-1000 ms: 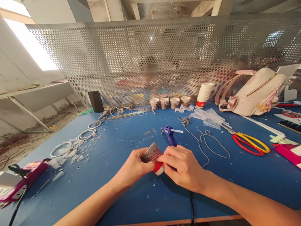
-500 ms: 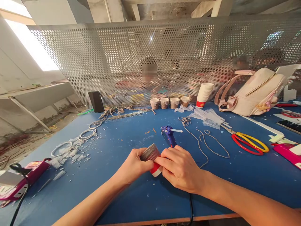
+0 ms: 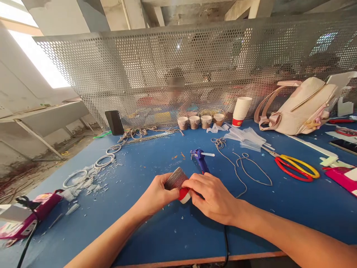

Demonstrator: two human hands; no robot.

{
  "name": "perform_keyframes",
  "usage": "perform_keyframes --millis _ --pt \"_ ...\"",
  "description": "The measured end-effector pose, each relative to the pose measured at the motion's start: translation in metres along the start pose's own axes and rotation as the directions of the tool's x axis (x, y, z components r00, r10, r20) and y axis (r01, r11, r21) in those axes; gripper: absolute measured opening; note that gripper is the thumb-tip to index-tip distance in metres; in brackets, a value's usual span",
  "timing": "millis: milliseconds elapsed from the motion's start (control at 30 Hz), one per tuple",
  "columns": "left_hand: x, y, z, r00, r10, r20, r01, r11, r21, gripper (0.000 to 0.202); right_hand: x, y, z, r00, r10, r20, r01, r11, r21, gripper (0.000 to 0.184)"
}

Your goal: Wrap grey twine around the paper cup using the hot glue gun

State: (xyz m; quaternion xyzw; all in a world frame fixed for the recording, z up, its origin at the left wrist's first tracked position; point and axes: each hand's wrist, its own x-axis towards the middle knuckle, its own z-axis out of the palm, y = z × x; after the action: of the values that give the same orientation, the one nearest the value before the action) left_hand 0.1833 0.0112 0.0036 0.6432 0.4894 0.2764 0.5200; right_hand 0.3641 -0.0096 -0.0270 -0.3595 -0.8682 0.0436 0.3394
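A paper cup (image 3: 184,194) is tilted above the near middle of the table, its one end wound with rows of grey-brown cord (image 3: 176,179), its red and white other part bare. My left hand (image 3: 159,191) is closed around the wound part, thumb along the near side. Against the cup's right side, the bent fingers of my right hand (image 3: 213,195) press together on the cord; the pinch itself is mostly hidden. A loose length of cord (image 3: 235,173) trails from behind this hand to a small tangle. Just beyond the hands lies a blue glue gun (image 3: 201,162) with a clear glue stick.
Several small cord-covered cups (image 3: 194,122) and a stack of paper cups (image 3: 242,111) stand before a perforated metal screen (image 3: 125,70). Red-and-yellow-handled scissors (image 3: 297,169), clear glue sticks (image 3: 247,138) and a backpack (image 3: 304,108) are right. White rings (image 3: 104,160) and scraps lie left.
The cup has tipped slightly in my left hand, and the right-hand fingers have shifted a little higher along its side. The view has moved slightly; the table items stay put.
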Motion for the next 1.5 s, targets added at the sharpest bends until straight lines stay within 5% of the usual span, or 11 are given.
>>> perform_keyframes --millis 200,400,567,700,867,1000,1100,1167,1500 --pt "0.000 -0.003 -0.006 0.998 0.036 0.050 -0.036 0.999 0.008 0.011 0.004 0.007 -0.004 0.968 0.234 0.090 -0.250 0.882 0.401 0.025" --pt "0.004 -0.011 -0.010 0.997 0.021 0.068 -0.014 0.995 -0.095 0.015 0.004 0.009 -0.010 0.938 0.336 0.088 -0.336 0.815 0.472 0.014" --pt "0.005 -0.014 -0.012 0.999 -0.034 -0.016 0.031 0.983 -0.179 0.024 0.000 0.009 -0.022 0.977 0.214 -0.005 -0.202 0.929 0.310 0.015" --pt "0.005 -0.013 -0.017 0.994 -0.060 -0.091 0.050 0.993 -0.108 0.044 -0.007 0.016 -0.050 0.993 0.041 -0.109 -0.032 0.996 0.080 0.016" --pt "0.006 -0.008 -0.029 0.977 0.047 -0.210 -0.015 0.989 0.149 0.052 -0.027 0.047 -0.103 0.956 0.207 -0.210 -0.227 0.971 -0.079 0.013" --pt "0.008 -0.005 -0.036 0.966 0.092 -0.240 -0.013 0.949 0.314 0.057 -0.053 0.079 -0.126 0.882 0.470 -0.030 -0.458 0.843 -0.282 0.015" --pt "0.008 -0.010 -0.038 0.965 0.173 -0.195 -0.072 0.896 0.437 0.057 -0.066 0.097 -0.126 0.780 0.591 0.206 -0.434 0.748 -0.502 0.020" --pt "0.008 -0.017 -0.039 0.956 0.226 -0.185 -0.110 0.865 0.490 0.056 -0.067 0.106 -0.121 0.745 0.616 0.257 -0.410 0.726 -0.552 0.022" --pt "0.014 -0.038 -0.044 0.945 0.243 -0.218 -0.108 0.863 0.494 0.050 -0.048 0.154 -0.107 0.745 0.593 0.304 -0.471 0.791 -0.390 0.040"
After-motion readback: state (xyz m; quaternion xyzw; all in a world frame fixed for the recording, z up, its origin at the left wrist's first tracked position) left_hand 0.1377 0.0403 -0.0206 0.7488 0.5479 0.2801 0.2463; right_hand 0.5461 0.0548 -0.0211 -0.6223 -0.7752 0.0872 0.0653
